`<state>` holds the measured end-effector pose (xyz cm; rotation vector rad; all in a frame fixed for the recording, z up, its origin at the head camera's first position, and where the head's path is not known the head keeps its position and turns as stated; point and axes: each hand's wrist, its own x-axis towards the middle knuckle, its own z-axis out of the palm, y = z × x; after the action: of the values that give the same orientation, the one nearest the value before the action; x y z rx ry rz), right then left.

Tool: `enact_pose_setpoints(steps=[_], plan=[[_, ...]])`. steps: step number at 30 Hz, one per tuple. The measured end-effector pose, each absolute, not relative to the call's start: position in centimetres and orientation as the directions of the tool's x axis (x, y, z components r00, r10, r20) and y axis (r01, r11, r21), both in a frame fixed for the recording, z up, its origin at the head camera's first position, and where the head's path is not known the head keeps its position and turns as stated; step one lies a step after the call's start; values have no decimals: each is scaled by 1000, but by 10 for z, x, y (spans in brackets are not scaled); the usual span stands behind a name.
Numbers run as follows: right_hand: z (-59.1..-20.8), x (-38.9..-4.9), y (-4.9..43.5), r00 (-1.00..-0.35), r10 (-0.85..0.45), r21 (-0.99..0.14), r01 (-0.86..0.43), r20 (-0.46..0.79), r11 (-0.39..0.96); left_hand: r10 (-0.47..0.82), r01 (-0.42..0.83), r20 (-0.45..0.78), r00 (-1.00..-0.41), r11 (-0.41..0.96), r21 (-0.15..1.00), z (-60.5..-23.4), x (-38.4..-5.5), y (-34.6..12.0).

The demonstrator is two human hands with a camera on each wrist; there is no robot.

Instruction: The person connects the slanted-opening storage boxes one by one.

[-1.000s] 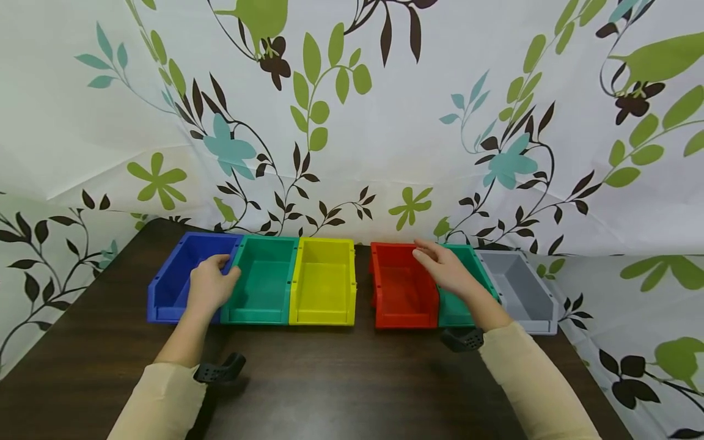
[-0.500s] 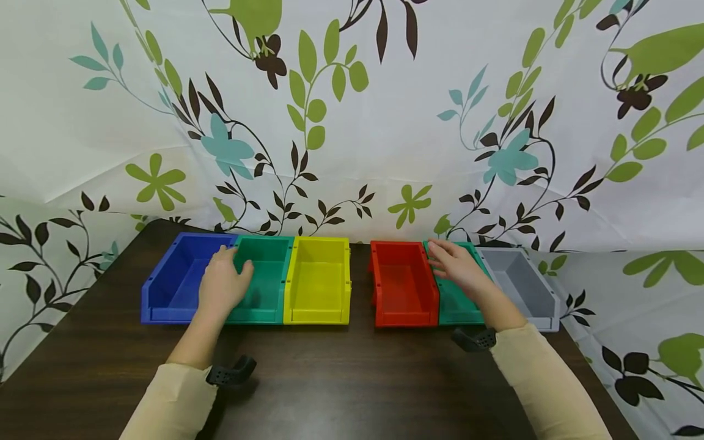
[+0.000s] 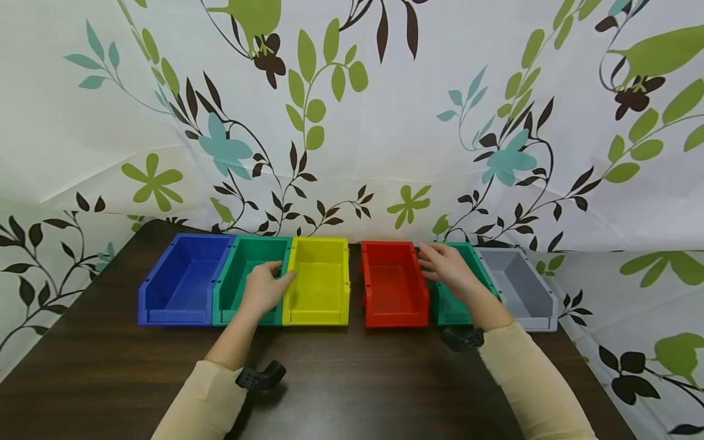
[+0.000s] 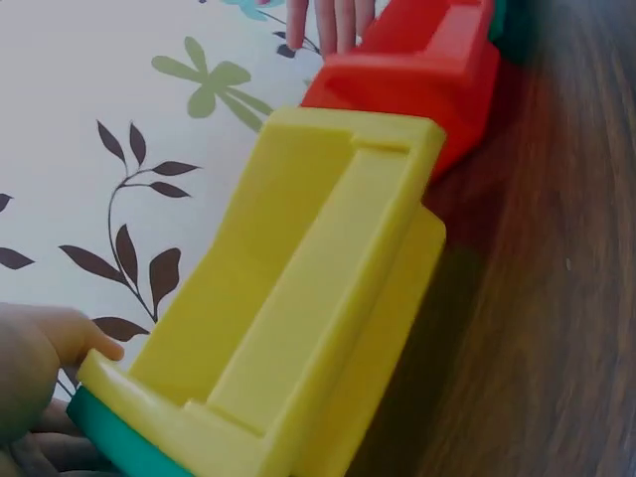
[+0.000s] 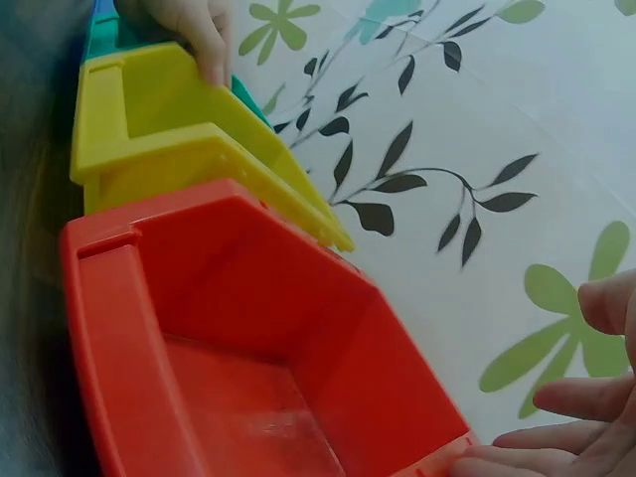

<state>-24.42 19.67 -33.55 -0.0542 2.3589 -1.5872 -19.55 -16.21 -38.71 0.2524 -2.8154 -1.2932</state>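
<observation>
In the head view my left hand (image 3: 264, 287) is over the left green bin (image 3: 231, 305), at its wall with the yellow bin (image 3: 319, 287). The left wrist view shows the thumb (image 4: 84, 338) at the yellow rim and the other fingers on the green side, so the hand pinches the adjoining walls; the fingertips are partly hidden. My right hand (image 3: 448, 266) reaches over the right green bin (image 3: 451, 305), its fingers rather straight. Its fingertips touch the rim of the red bin (image 5: 248, 328) in the right wrist view. It holds nothing.
A blue bin (image 3: 189, 281) stands at the row's left end and a grey bin (image 3: 522, 290) at its right end. A gap separates the yellow and red bins. All stand on a dark wooden table (image 3: 352, 379) before a leaf-patterned cloth (image 3: 374, 122).
My left hand has moved right from the blue-green seam to the green-yellow seam. The red bin has shifted slightly left, narrowing its gap to the yellow bin; the right hand moved right, then back left.
</observation>
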Motion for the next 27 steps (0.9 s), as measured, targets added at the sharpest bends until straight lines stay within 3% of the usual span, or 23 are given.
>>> enact_pose_setpoints(steps=[5,16,27], plan=[[-343,-242,186,-959,-179,-920,144,-221,364,-183,-146,-39,-982,620,771,-388,-194,-162],[-376,-235,159,-982,-93,-884,108,-167,455,-209,-162,-43,-977,594,788,-393,-189,-175],[-408,-230,139,-992,38,-962,124,-118,242,-198,-142,-29,-980,588,797,-394,-188,-179]])
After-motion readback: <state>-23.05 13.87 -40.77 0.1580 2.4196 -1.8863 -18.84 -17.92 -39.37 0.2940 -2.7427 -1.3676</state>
